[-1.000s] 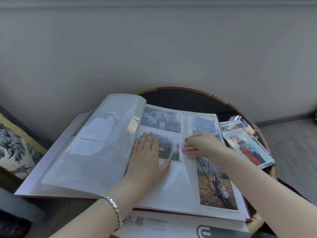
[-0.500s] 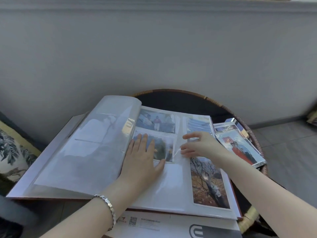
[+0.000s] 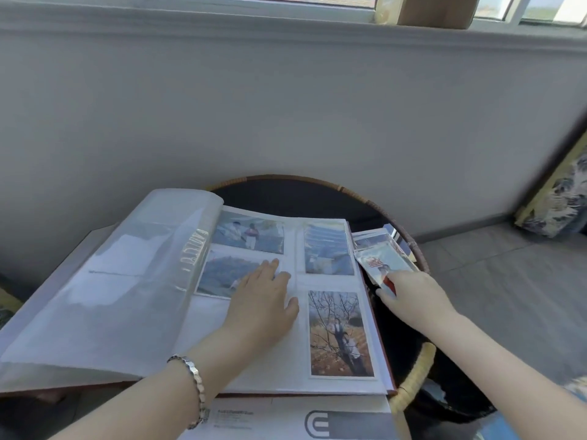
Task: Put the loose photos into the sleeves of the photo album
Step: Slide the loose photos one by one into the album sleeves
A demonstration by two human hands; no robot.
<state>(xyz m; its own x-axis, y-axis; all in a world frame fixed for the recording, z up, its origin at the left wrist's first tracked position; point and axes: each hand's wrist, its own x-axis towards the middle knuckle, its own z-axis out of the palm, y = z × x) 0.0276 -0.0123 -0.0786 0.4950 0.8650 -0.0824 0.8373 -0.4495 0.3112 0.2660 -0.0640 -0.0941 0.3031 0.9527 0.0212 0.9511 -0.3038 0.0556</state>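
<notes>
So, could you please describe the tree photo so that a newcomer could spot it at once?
Find the open photo album on the round table. On its right page, nearest the right edge and the viewer, sits the tree photo: upright, bare branches over orange-brown ground, whereas the neighbouring prints are bluish.

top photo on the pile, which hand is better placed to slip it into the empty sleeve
Right, probably. The right hand pinches the top photo; the left hand lies flat on the album by the empty sleeve, better kept there to steady it.
</notes>
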